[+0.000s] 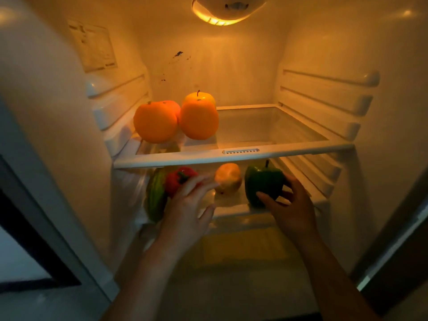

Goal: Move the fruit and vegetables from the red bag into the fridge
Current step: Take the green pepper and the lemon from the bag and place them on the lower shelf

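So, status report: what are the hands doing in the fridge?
Right hand grips green pepper on lower shelf. Left hand open by red pepper. Nothing in the way.

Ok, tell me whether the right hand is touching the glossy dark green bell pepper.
Touching. Head view: the right hand grips the green bell pepper with thumb and fingers.

A ceiling lamp (222, 17) casts amber light on cream walls (335, 42).
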Demonstrator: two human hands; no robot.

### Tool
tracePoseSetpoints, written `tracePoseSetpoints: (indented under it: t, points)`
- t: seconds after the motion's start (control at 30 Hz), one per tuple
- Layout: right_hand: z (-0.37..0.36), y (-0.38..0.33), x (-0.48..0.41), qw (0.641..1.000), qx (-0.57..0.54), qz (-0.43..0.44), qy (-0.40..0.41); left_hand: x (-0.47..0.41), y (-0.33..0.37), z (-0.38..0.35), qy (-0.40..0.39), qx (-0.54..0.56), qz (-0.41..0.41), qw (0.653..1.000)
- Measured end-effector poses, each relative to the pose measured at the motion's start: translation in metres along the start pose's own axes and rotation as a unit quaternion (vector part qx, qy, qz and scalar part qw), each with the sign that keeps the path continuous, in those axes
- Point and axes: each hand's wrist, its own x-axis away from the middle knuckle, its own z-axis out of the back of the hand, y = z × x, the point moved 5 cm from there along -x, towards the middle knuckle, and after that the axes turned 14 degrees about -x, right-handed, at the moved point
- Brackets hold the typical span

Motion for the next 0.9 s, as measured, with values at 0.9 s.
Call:
tracePoseSetpoints:
  t: [0.9]
  points:
    - [-0.077,0.008,-0.003,0.988,0.108,0.087,-0.07,0.006,-0.056,0.008,0.045,0.04,0.19,0.98]
